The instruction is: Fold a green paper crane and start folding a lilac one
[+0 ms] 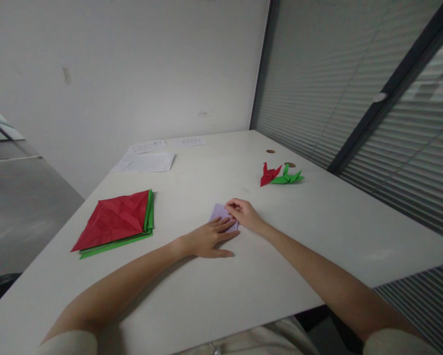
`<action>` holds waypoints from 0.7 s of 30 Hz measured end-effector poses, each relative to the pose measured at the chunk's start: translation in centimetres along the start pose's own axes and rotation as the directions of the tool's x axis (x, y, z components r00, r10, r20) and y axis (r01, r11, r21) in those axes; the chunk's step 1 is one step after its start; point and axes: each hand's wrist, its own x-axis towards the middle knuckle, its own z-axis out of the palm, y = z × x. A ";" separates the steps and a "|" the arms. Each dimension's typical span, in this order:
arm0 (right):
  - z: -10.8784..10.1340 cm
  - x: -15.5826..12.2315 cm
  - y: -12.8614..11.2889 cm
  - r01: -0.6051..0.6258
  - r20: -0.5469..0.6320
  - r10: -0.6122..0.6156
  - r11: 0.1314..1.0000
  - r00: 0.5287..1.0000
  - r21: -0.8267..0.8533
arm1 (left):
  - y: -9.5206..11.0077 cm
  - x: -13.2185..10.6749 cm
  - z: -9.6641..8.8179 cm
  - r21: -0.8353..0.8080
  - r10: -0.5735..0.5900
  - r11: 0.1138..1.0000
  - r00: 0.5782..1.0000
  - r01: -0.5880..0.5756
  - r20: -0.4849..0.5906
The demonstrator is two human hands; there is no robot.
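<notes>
A small folded piece of light purple paper lies flat on the white table, partly covered by both hands. My left hand rests across its lower part with the fingers stretched out and a little spread. At the paper's right edge, my right hand has its thumb and fingertips pinched together on the paper. The fold under the fingers is hidden.
To the left lies a stack of creased red and green paper sheets. A red origami crane and a green origami crane stand at the right. Printed papers lie at the far left, near the wall. Blinds line the right side.
</notes>
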 end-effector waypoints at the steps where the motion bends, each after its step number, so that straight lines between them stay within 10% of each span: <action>1: 0.2 0.1 0.1 -0.063 0.028 0.061 0.993 0.998 0.096 | 0.0 0.0 0.0 0.009 -0.007 1.000 1.000 0.007 0.000; 13: -1.2 1.7 1.6 -0.367 -0.138 0.424 0.876 0.895 0.313 | 0.2 -0.2 0.2 0.082 -0.050 0.996 0.998 0.046 0.044; 21: -1.4 1.6 2.7 -0.295 -0.087 0.328 0.918 0.941 0.266 | -1.7 0.1 0.5 -0.053 -0.272 0.961 0.904 0.270 -0.331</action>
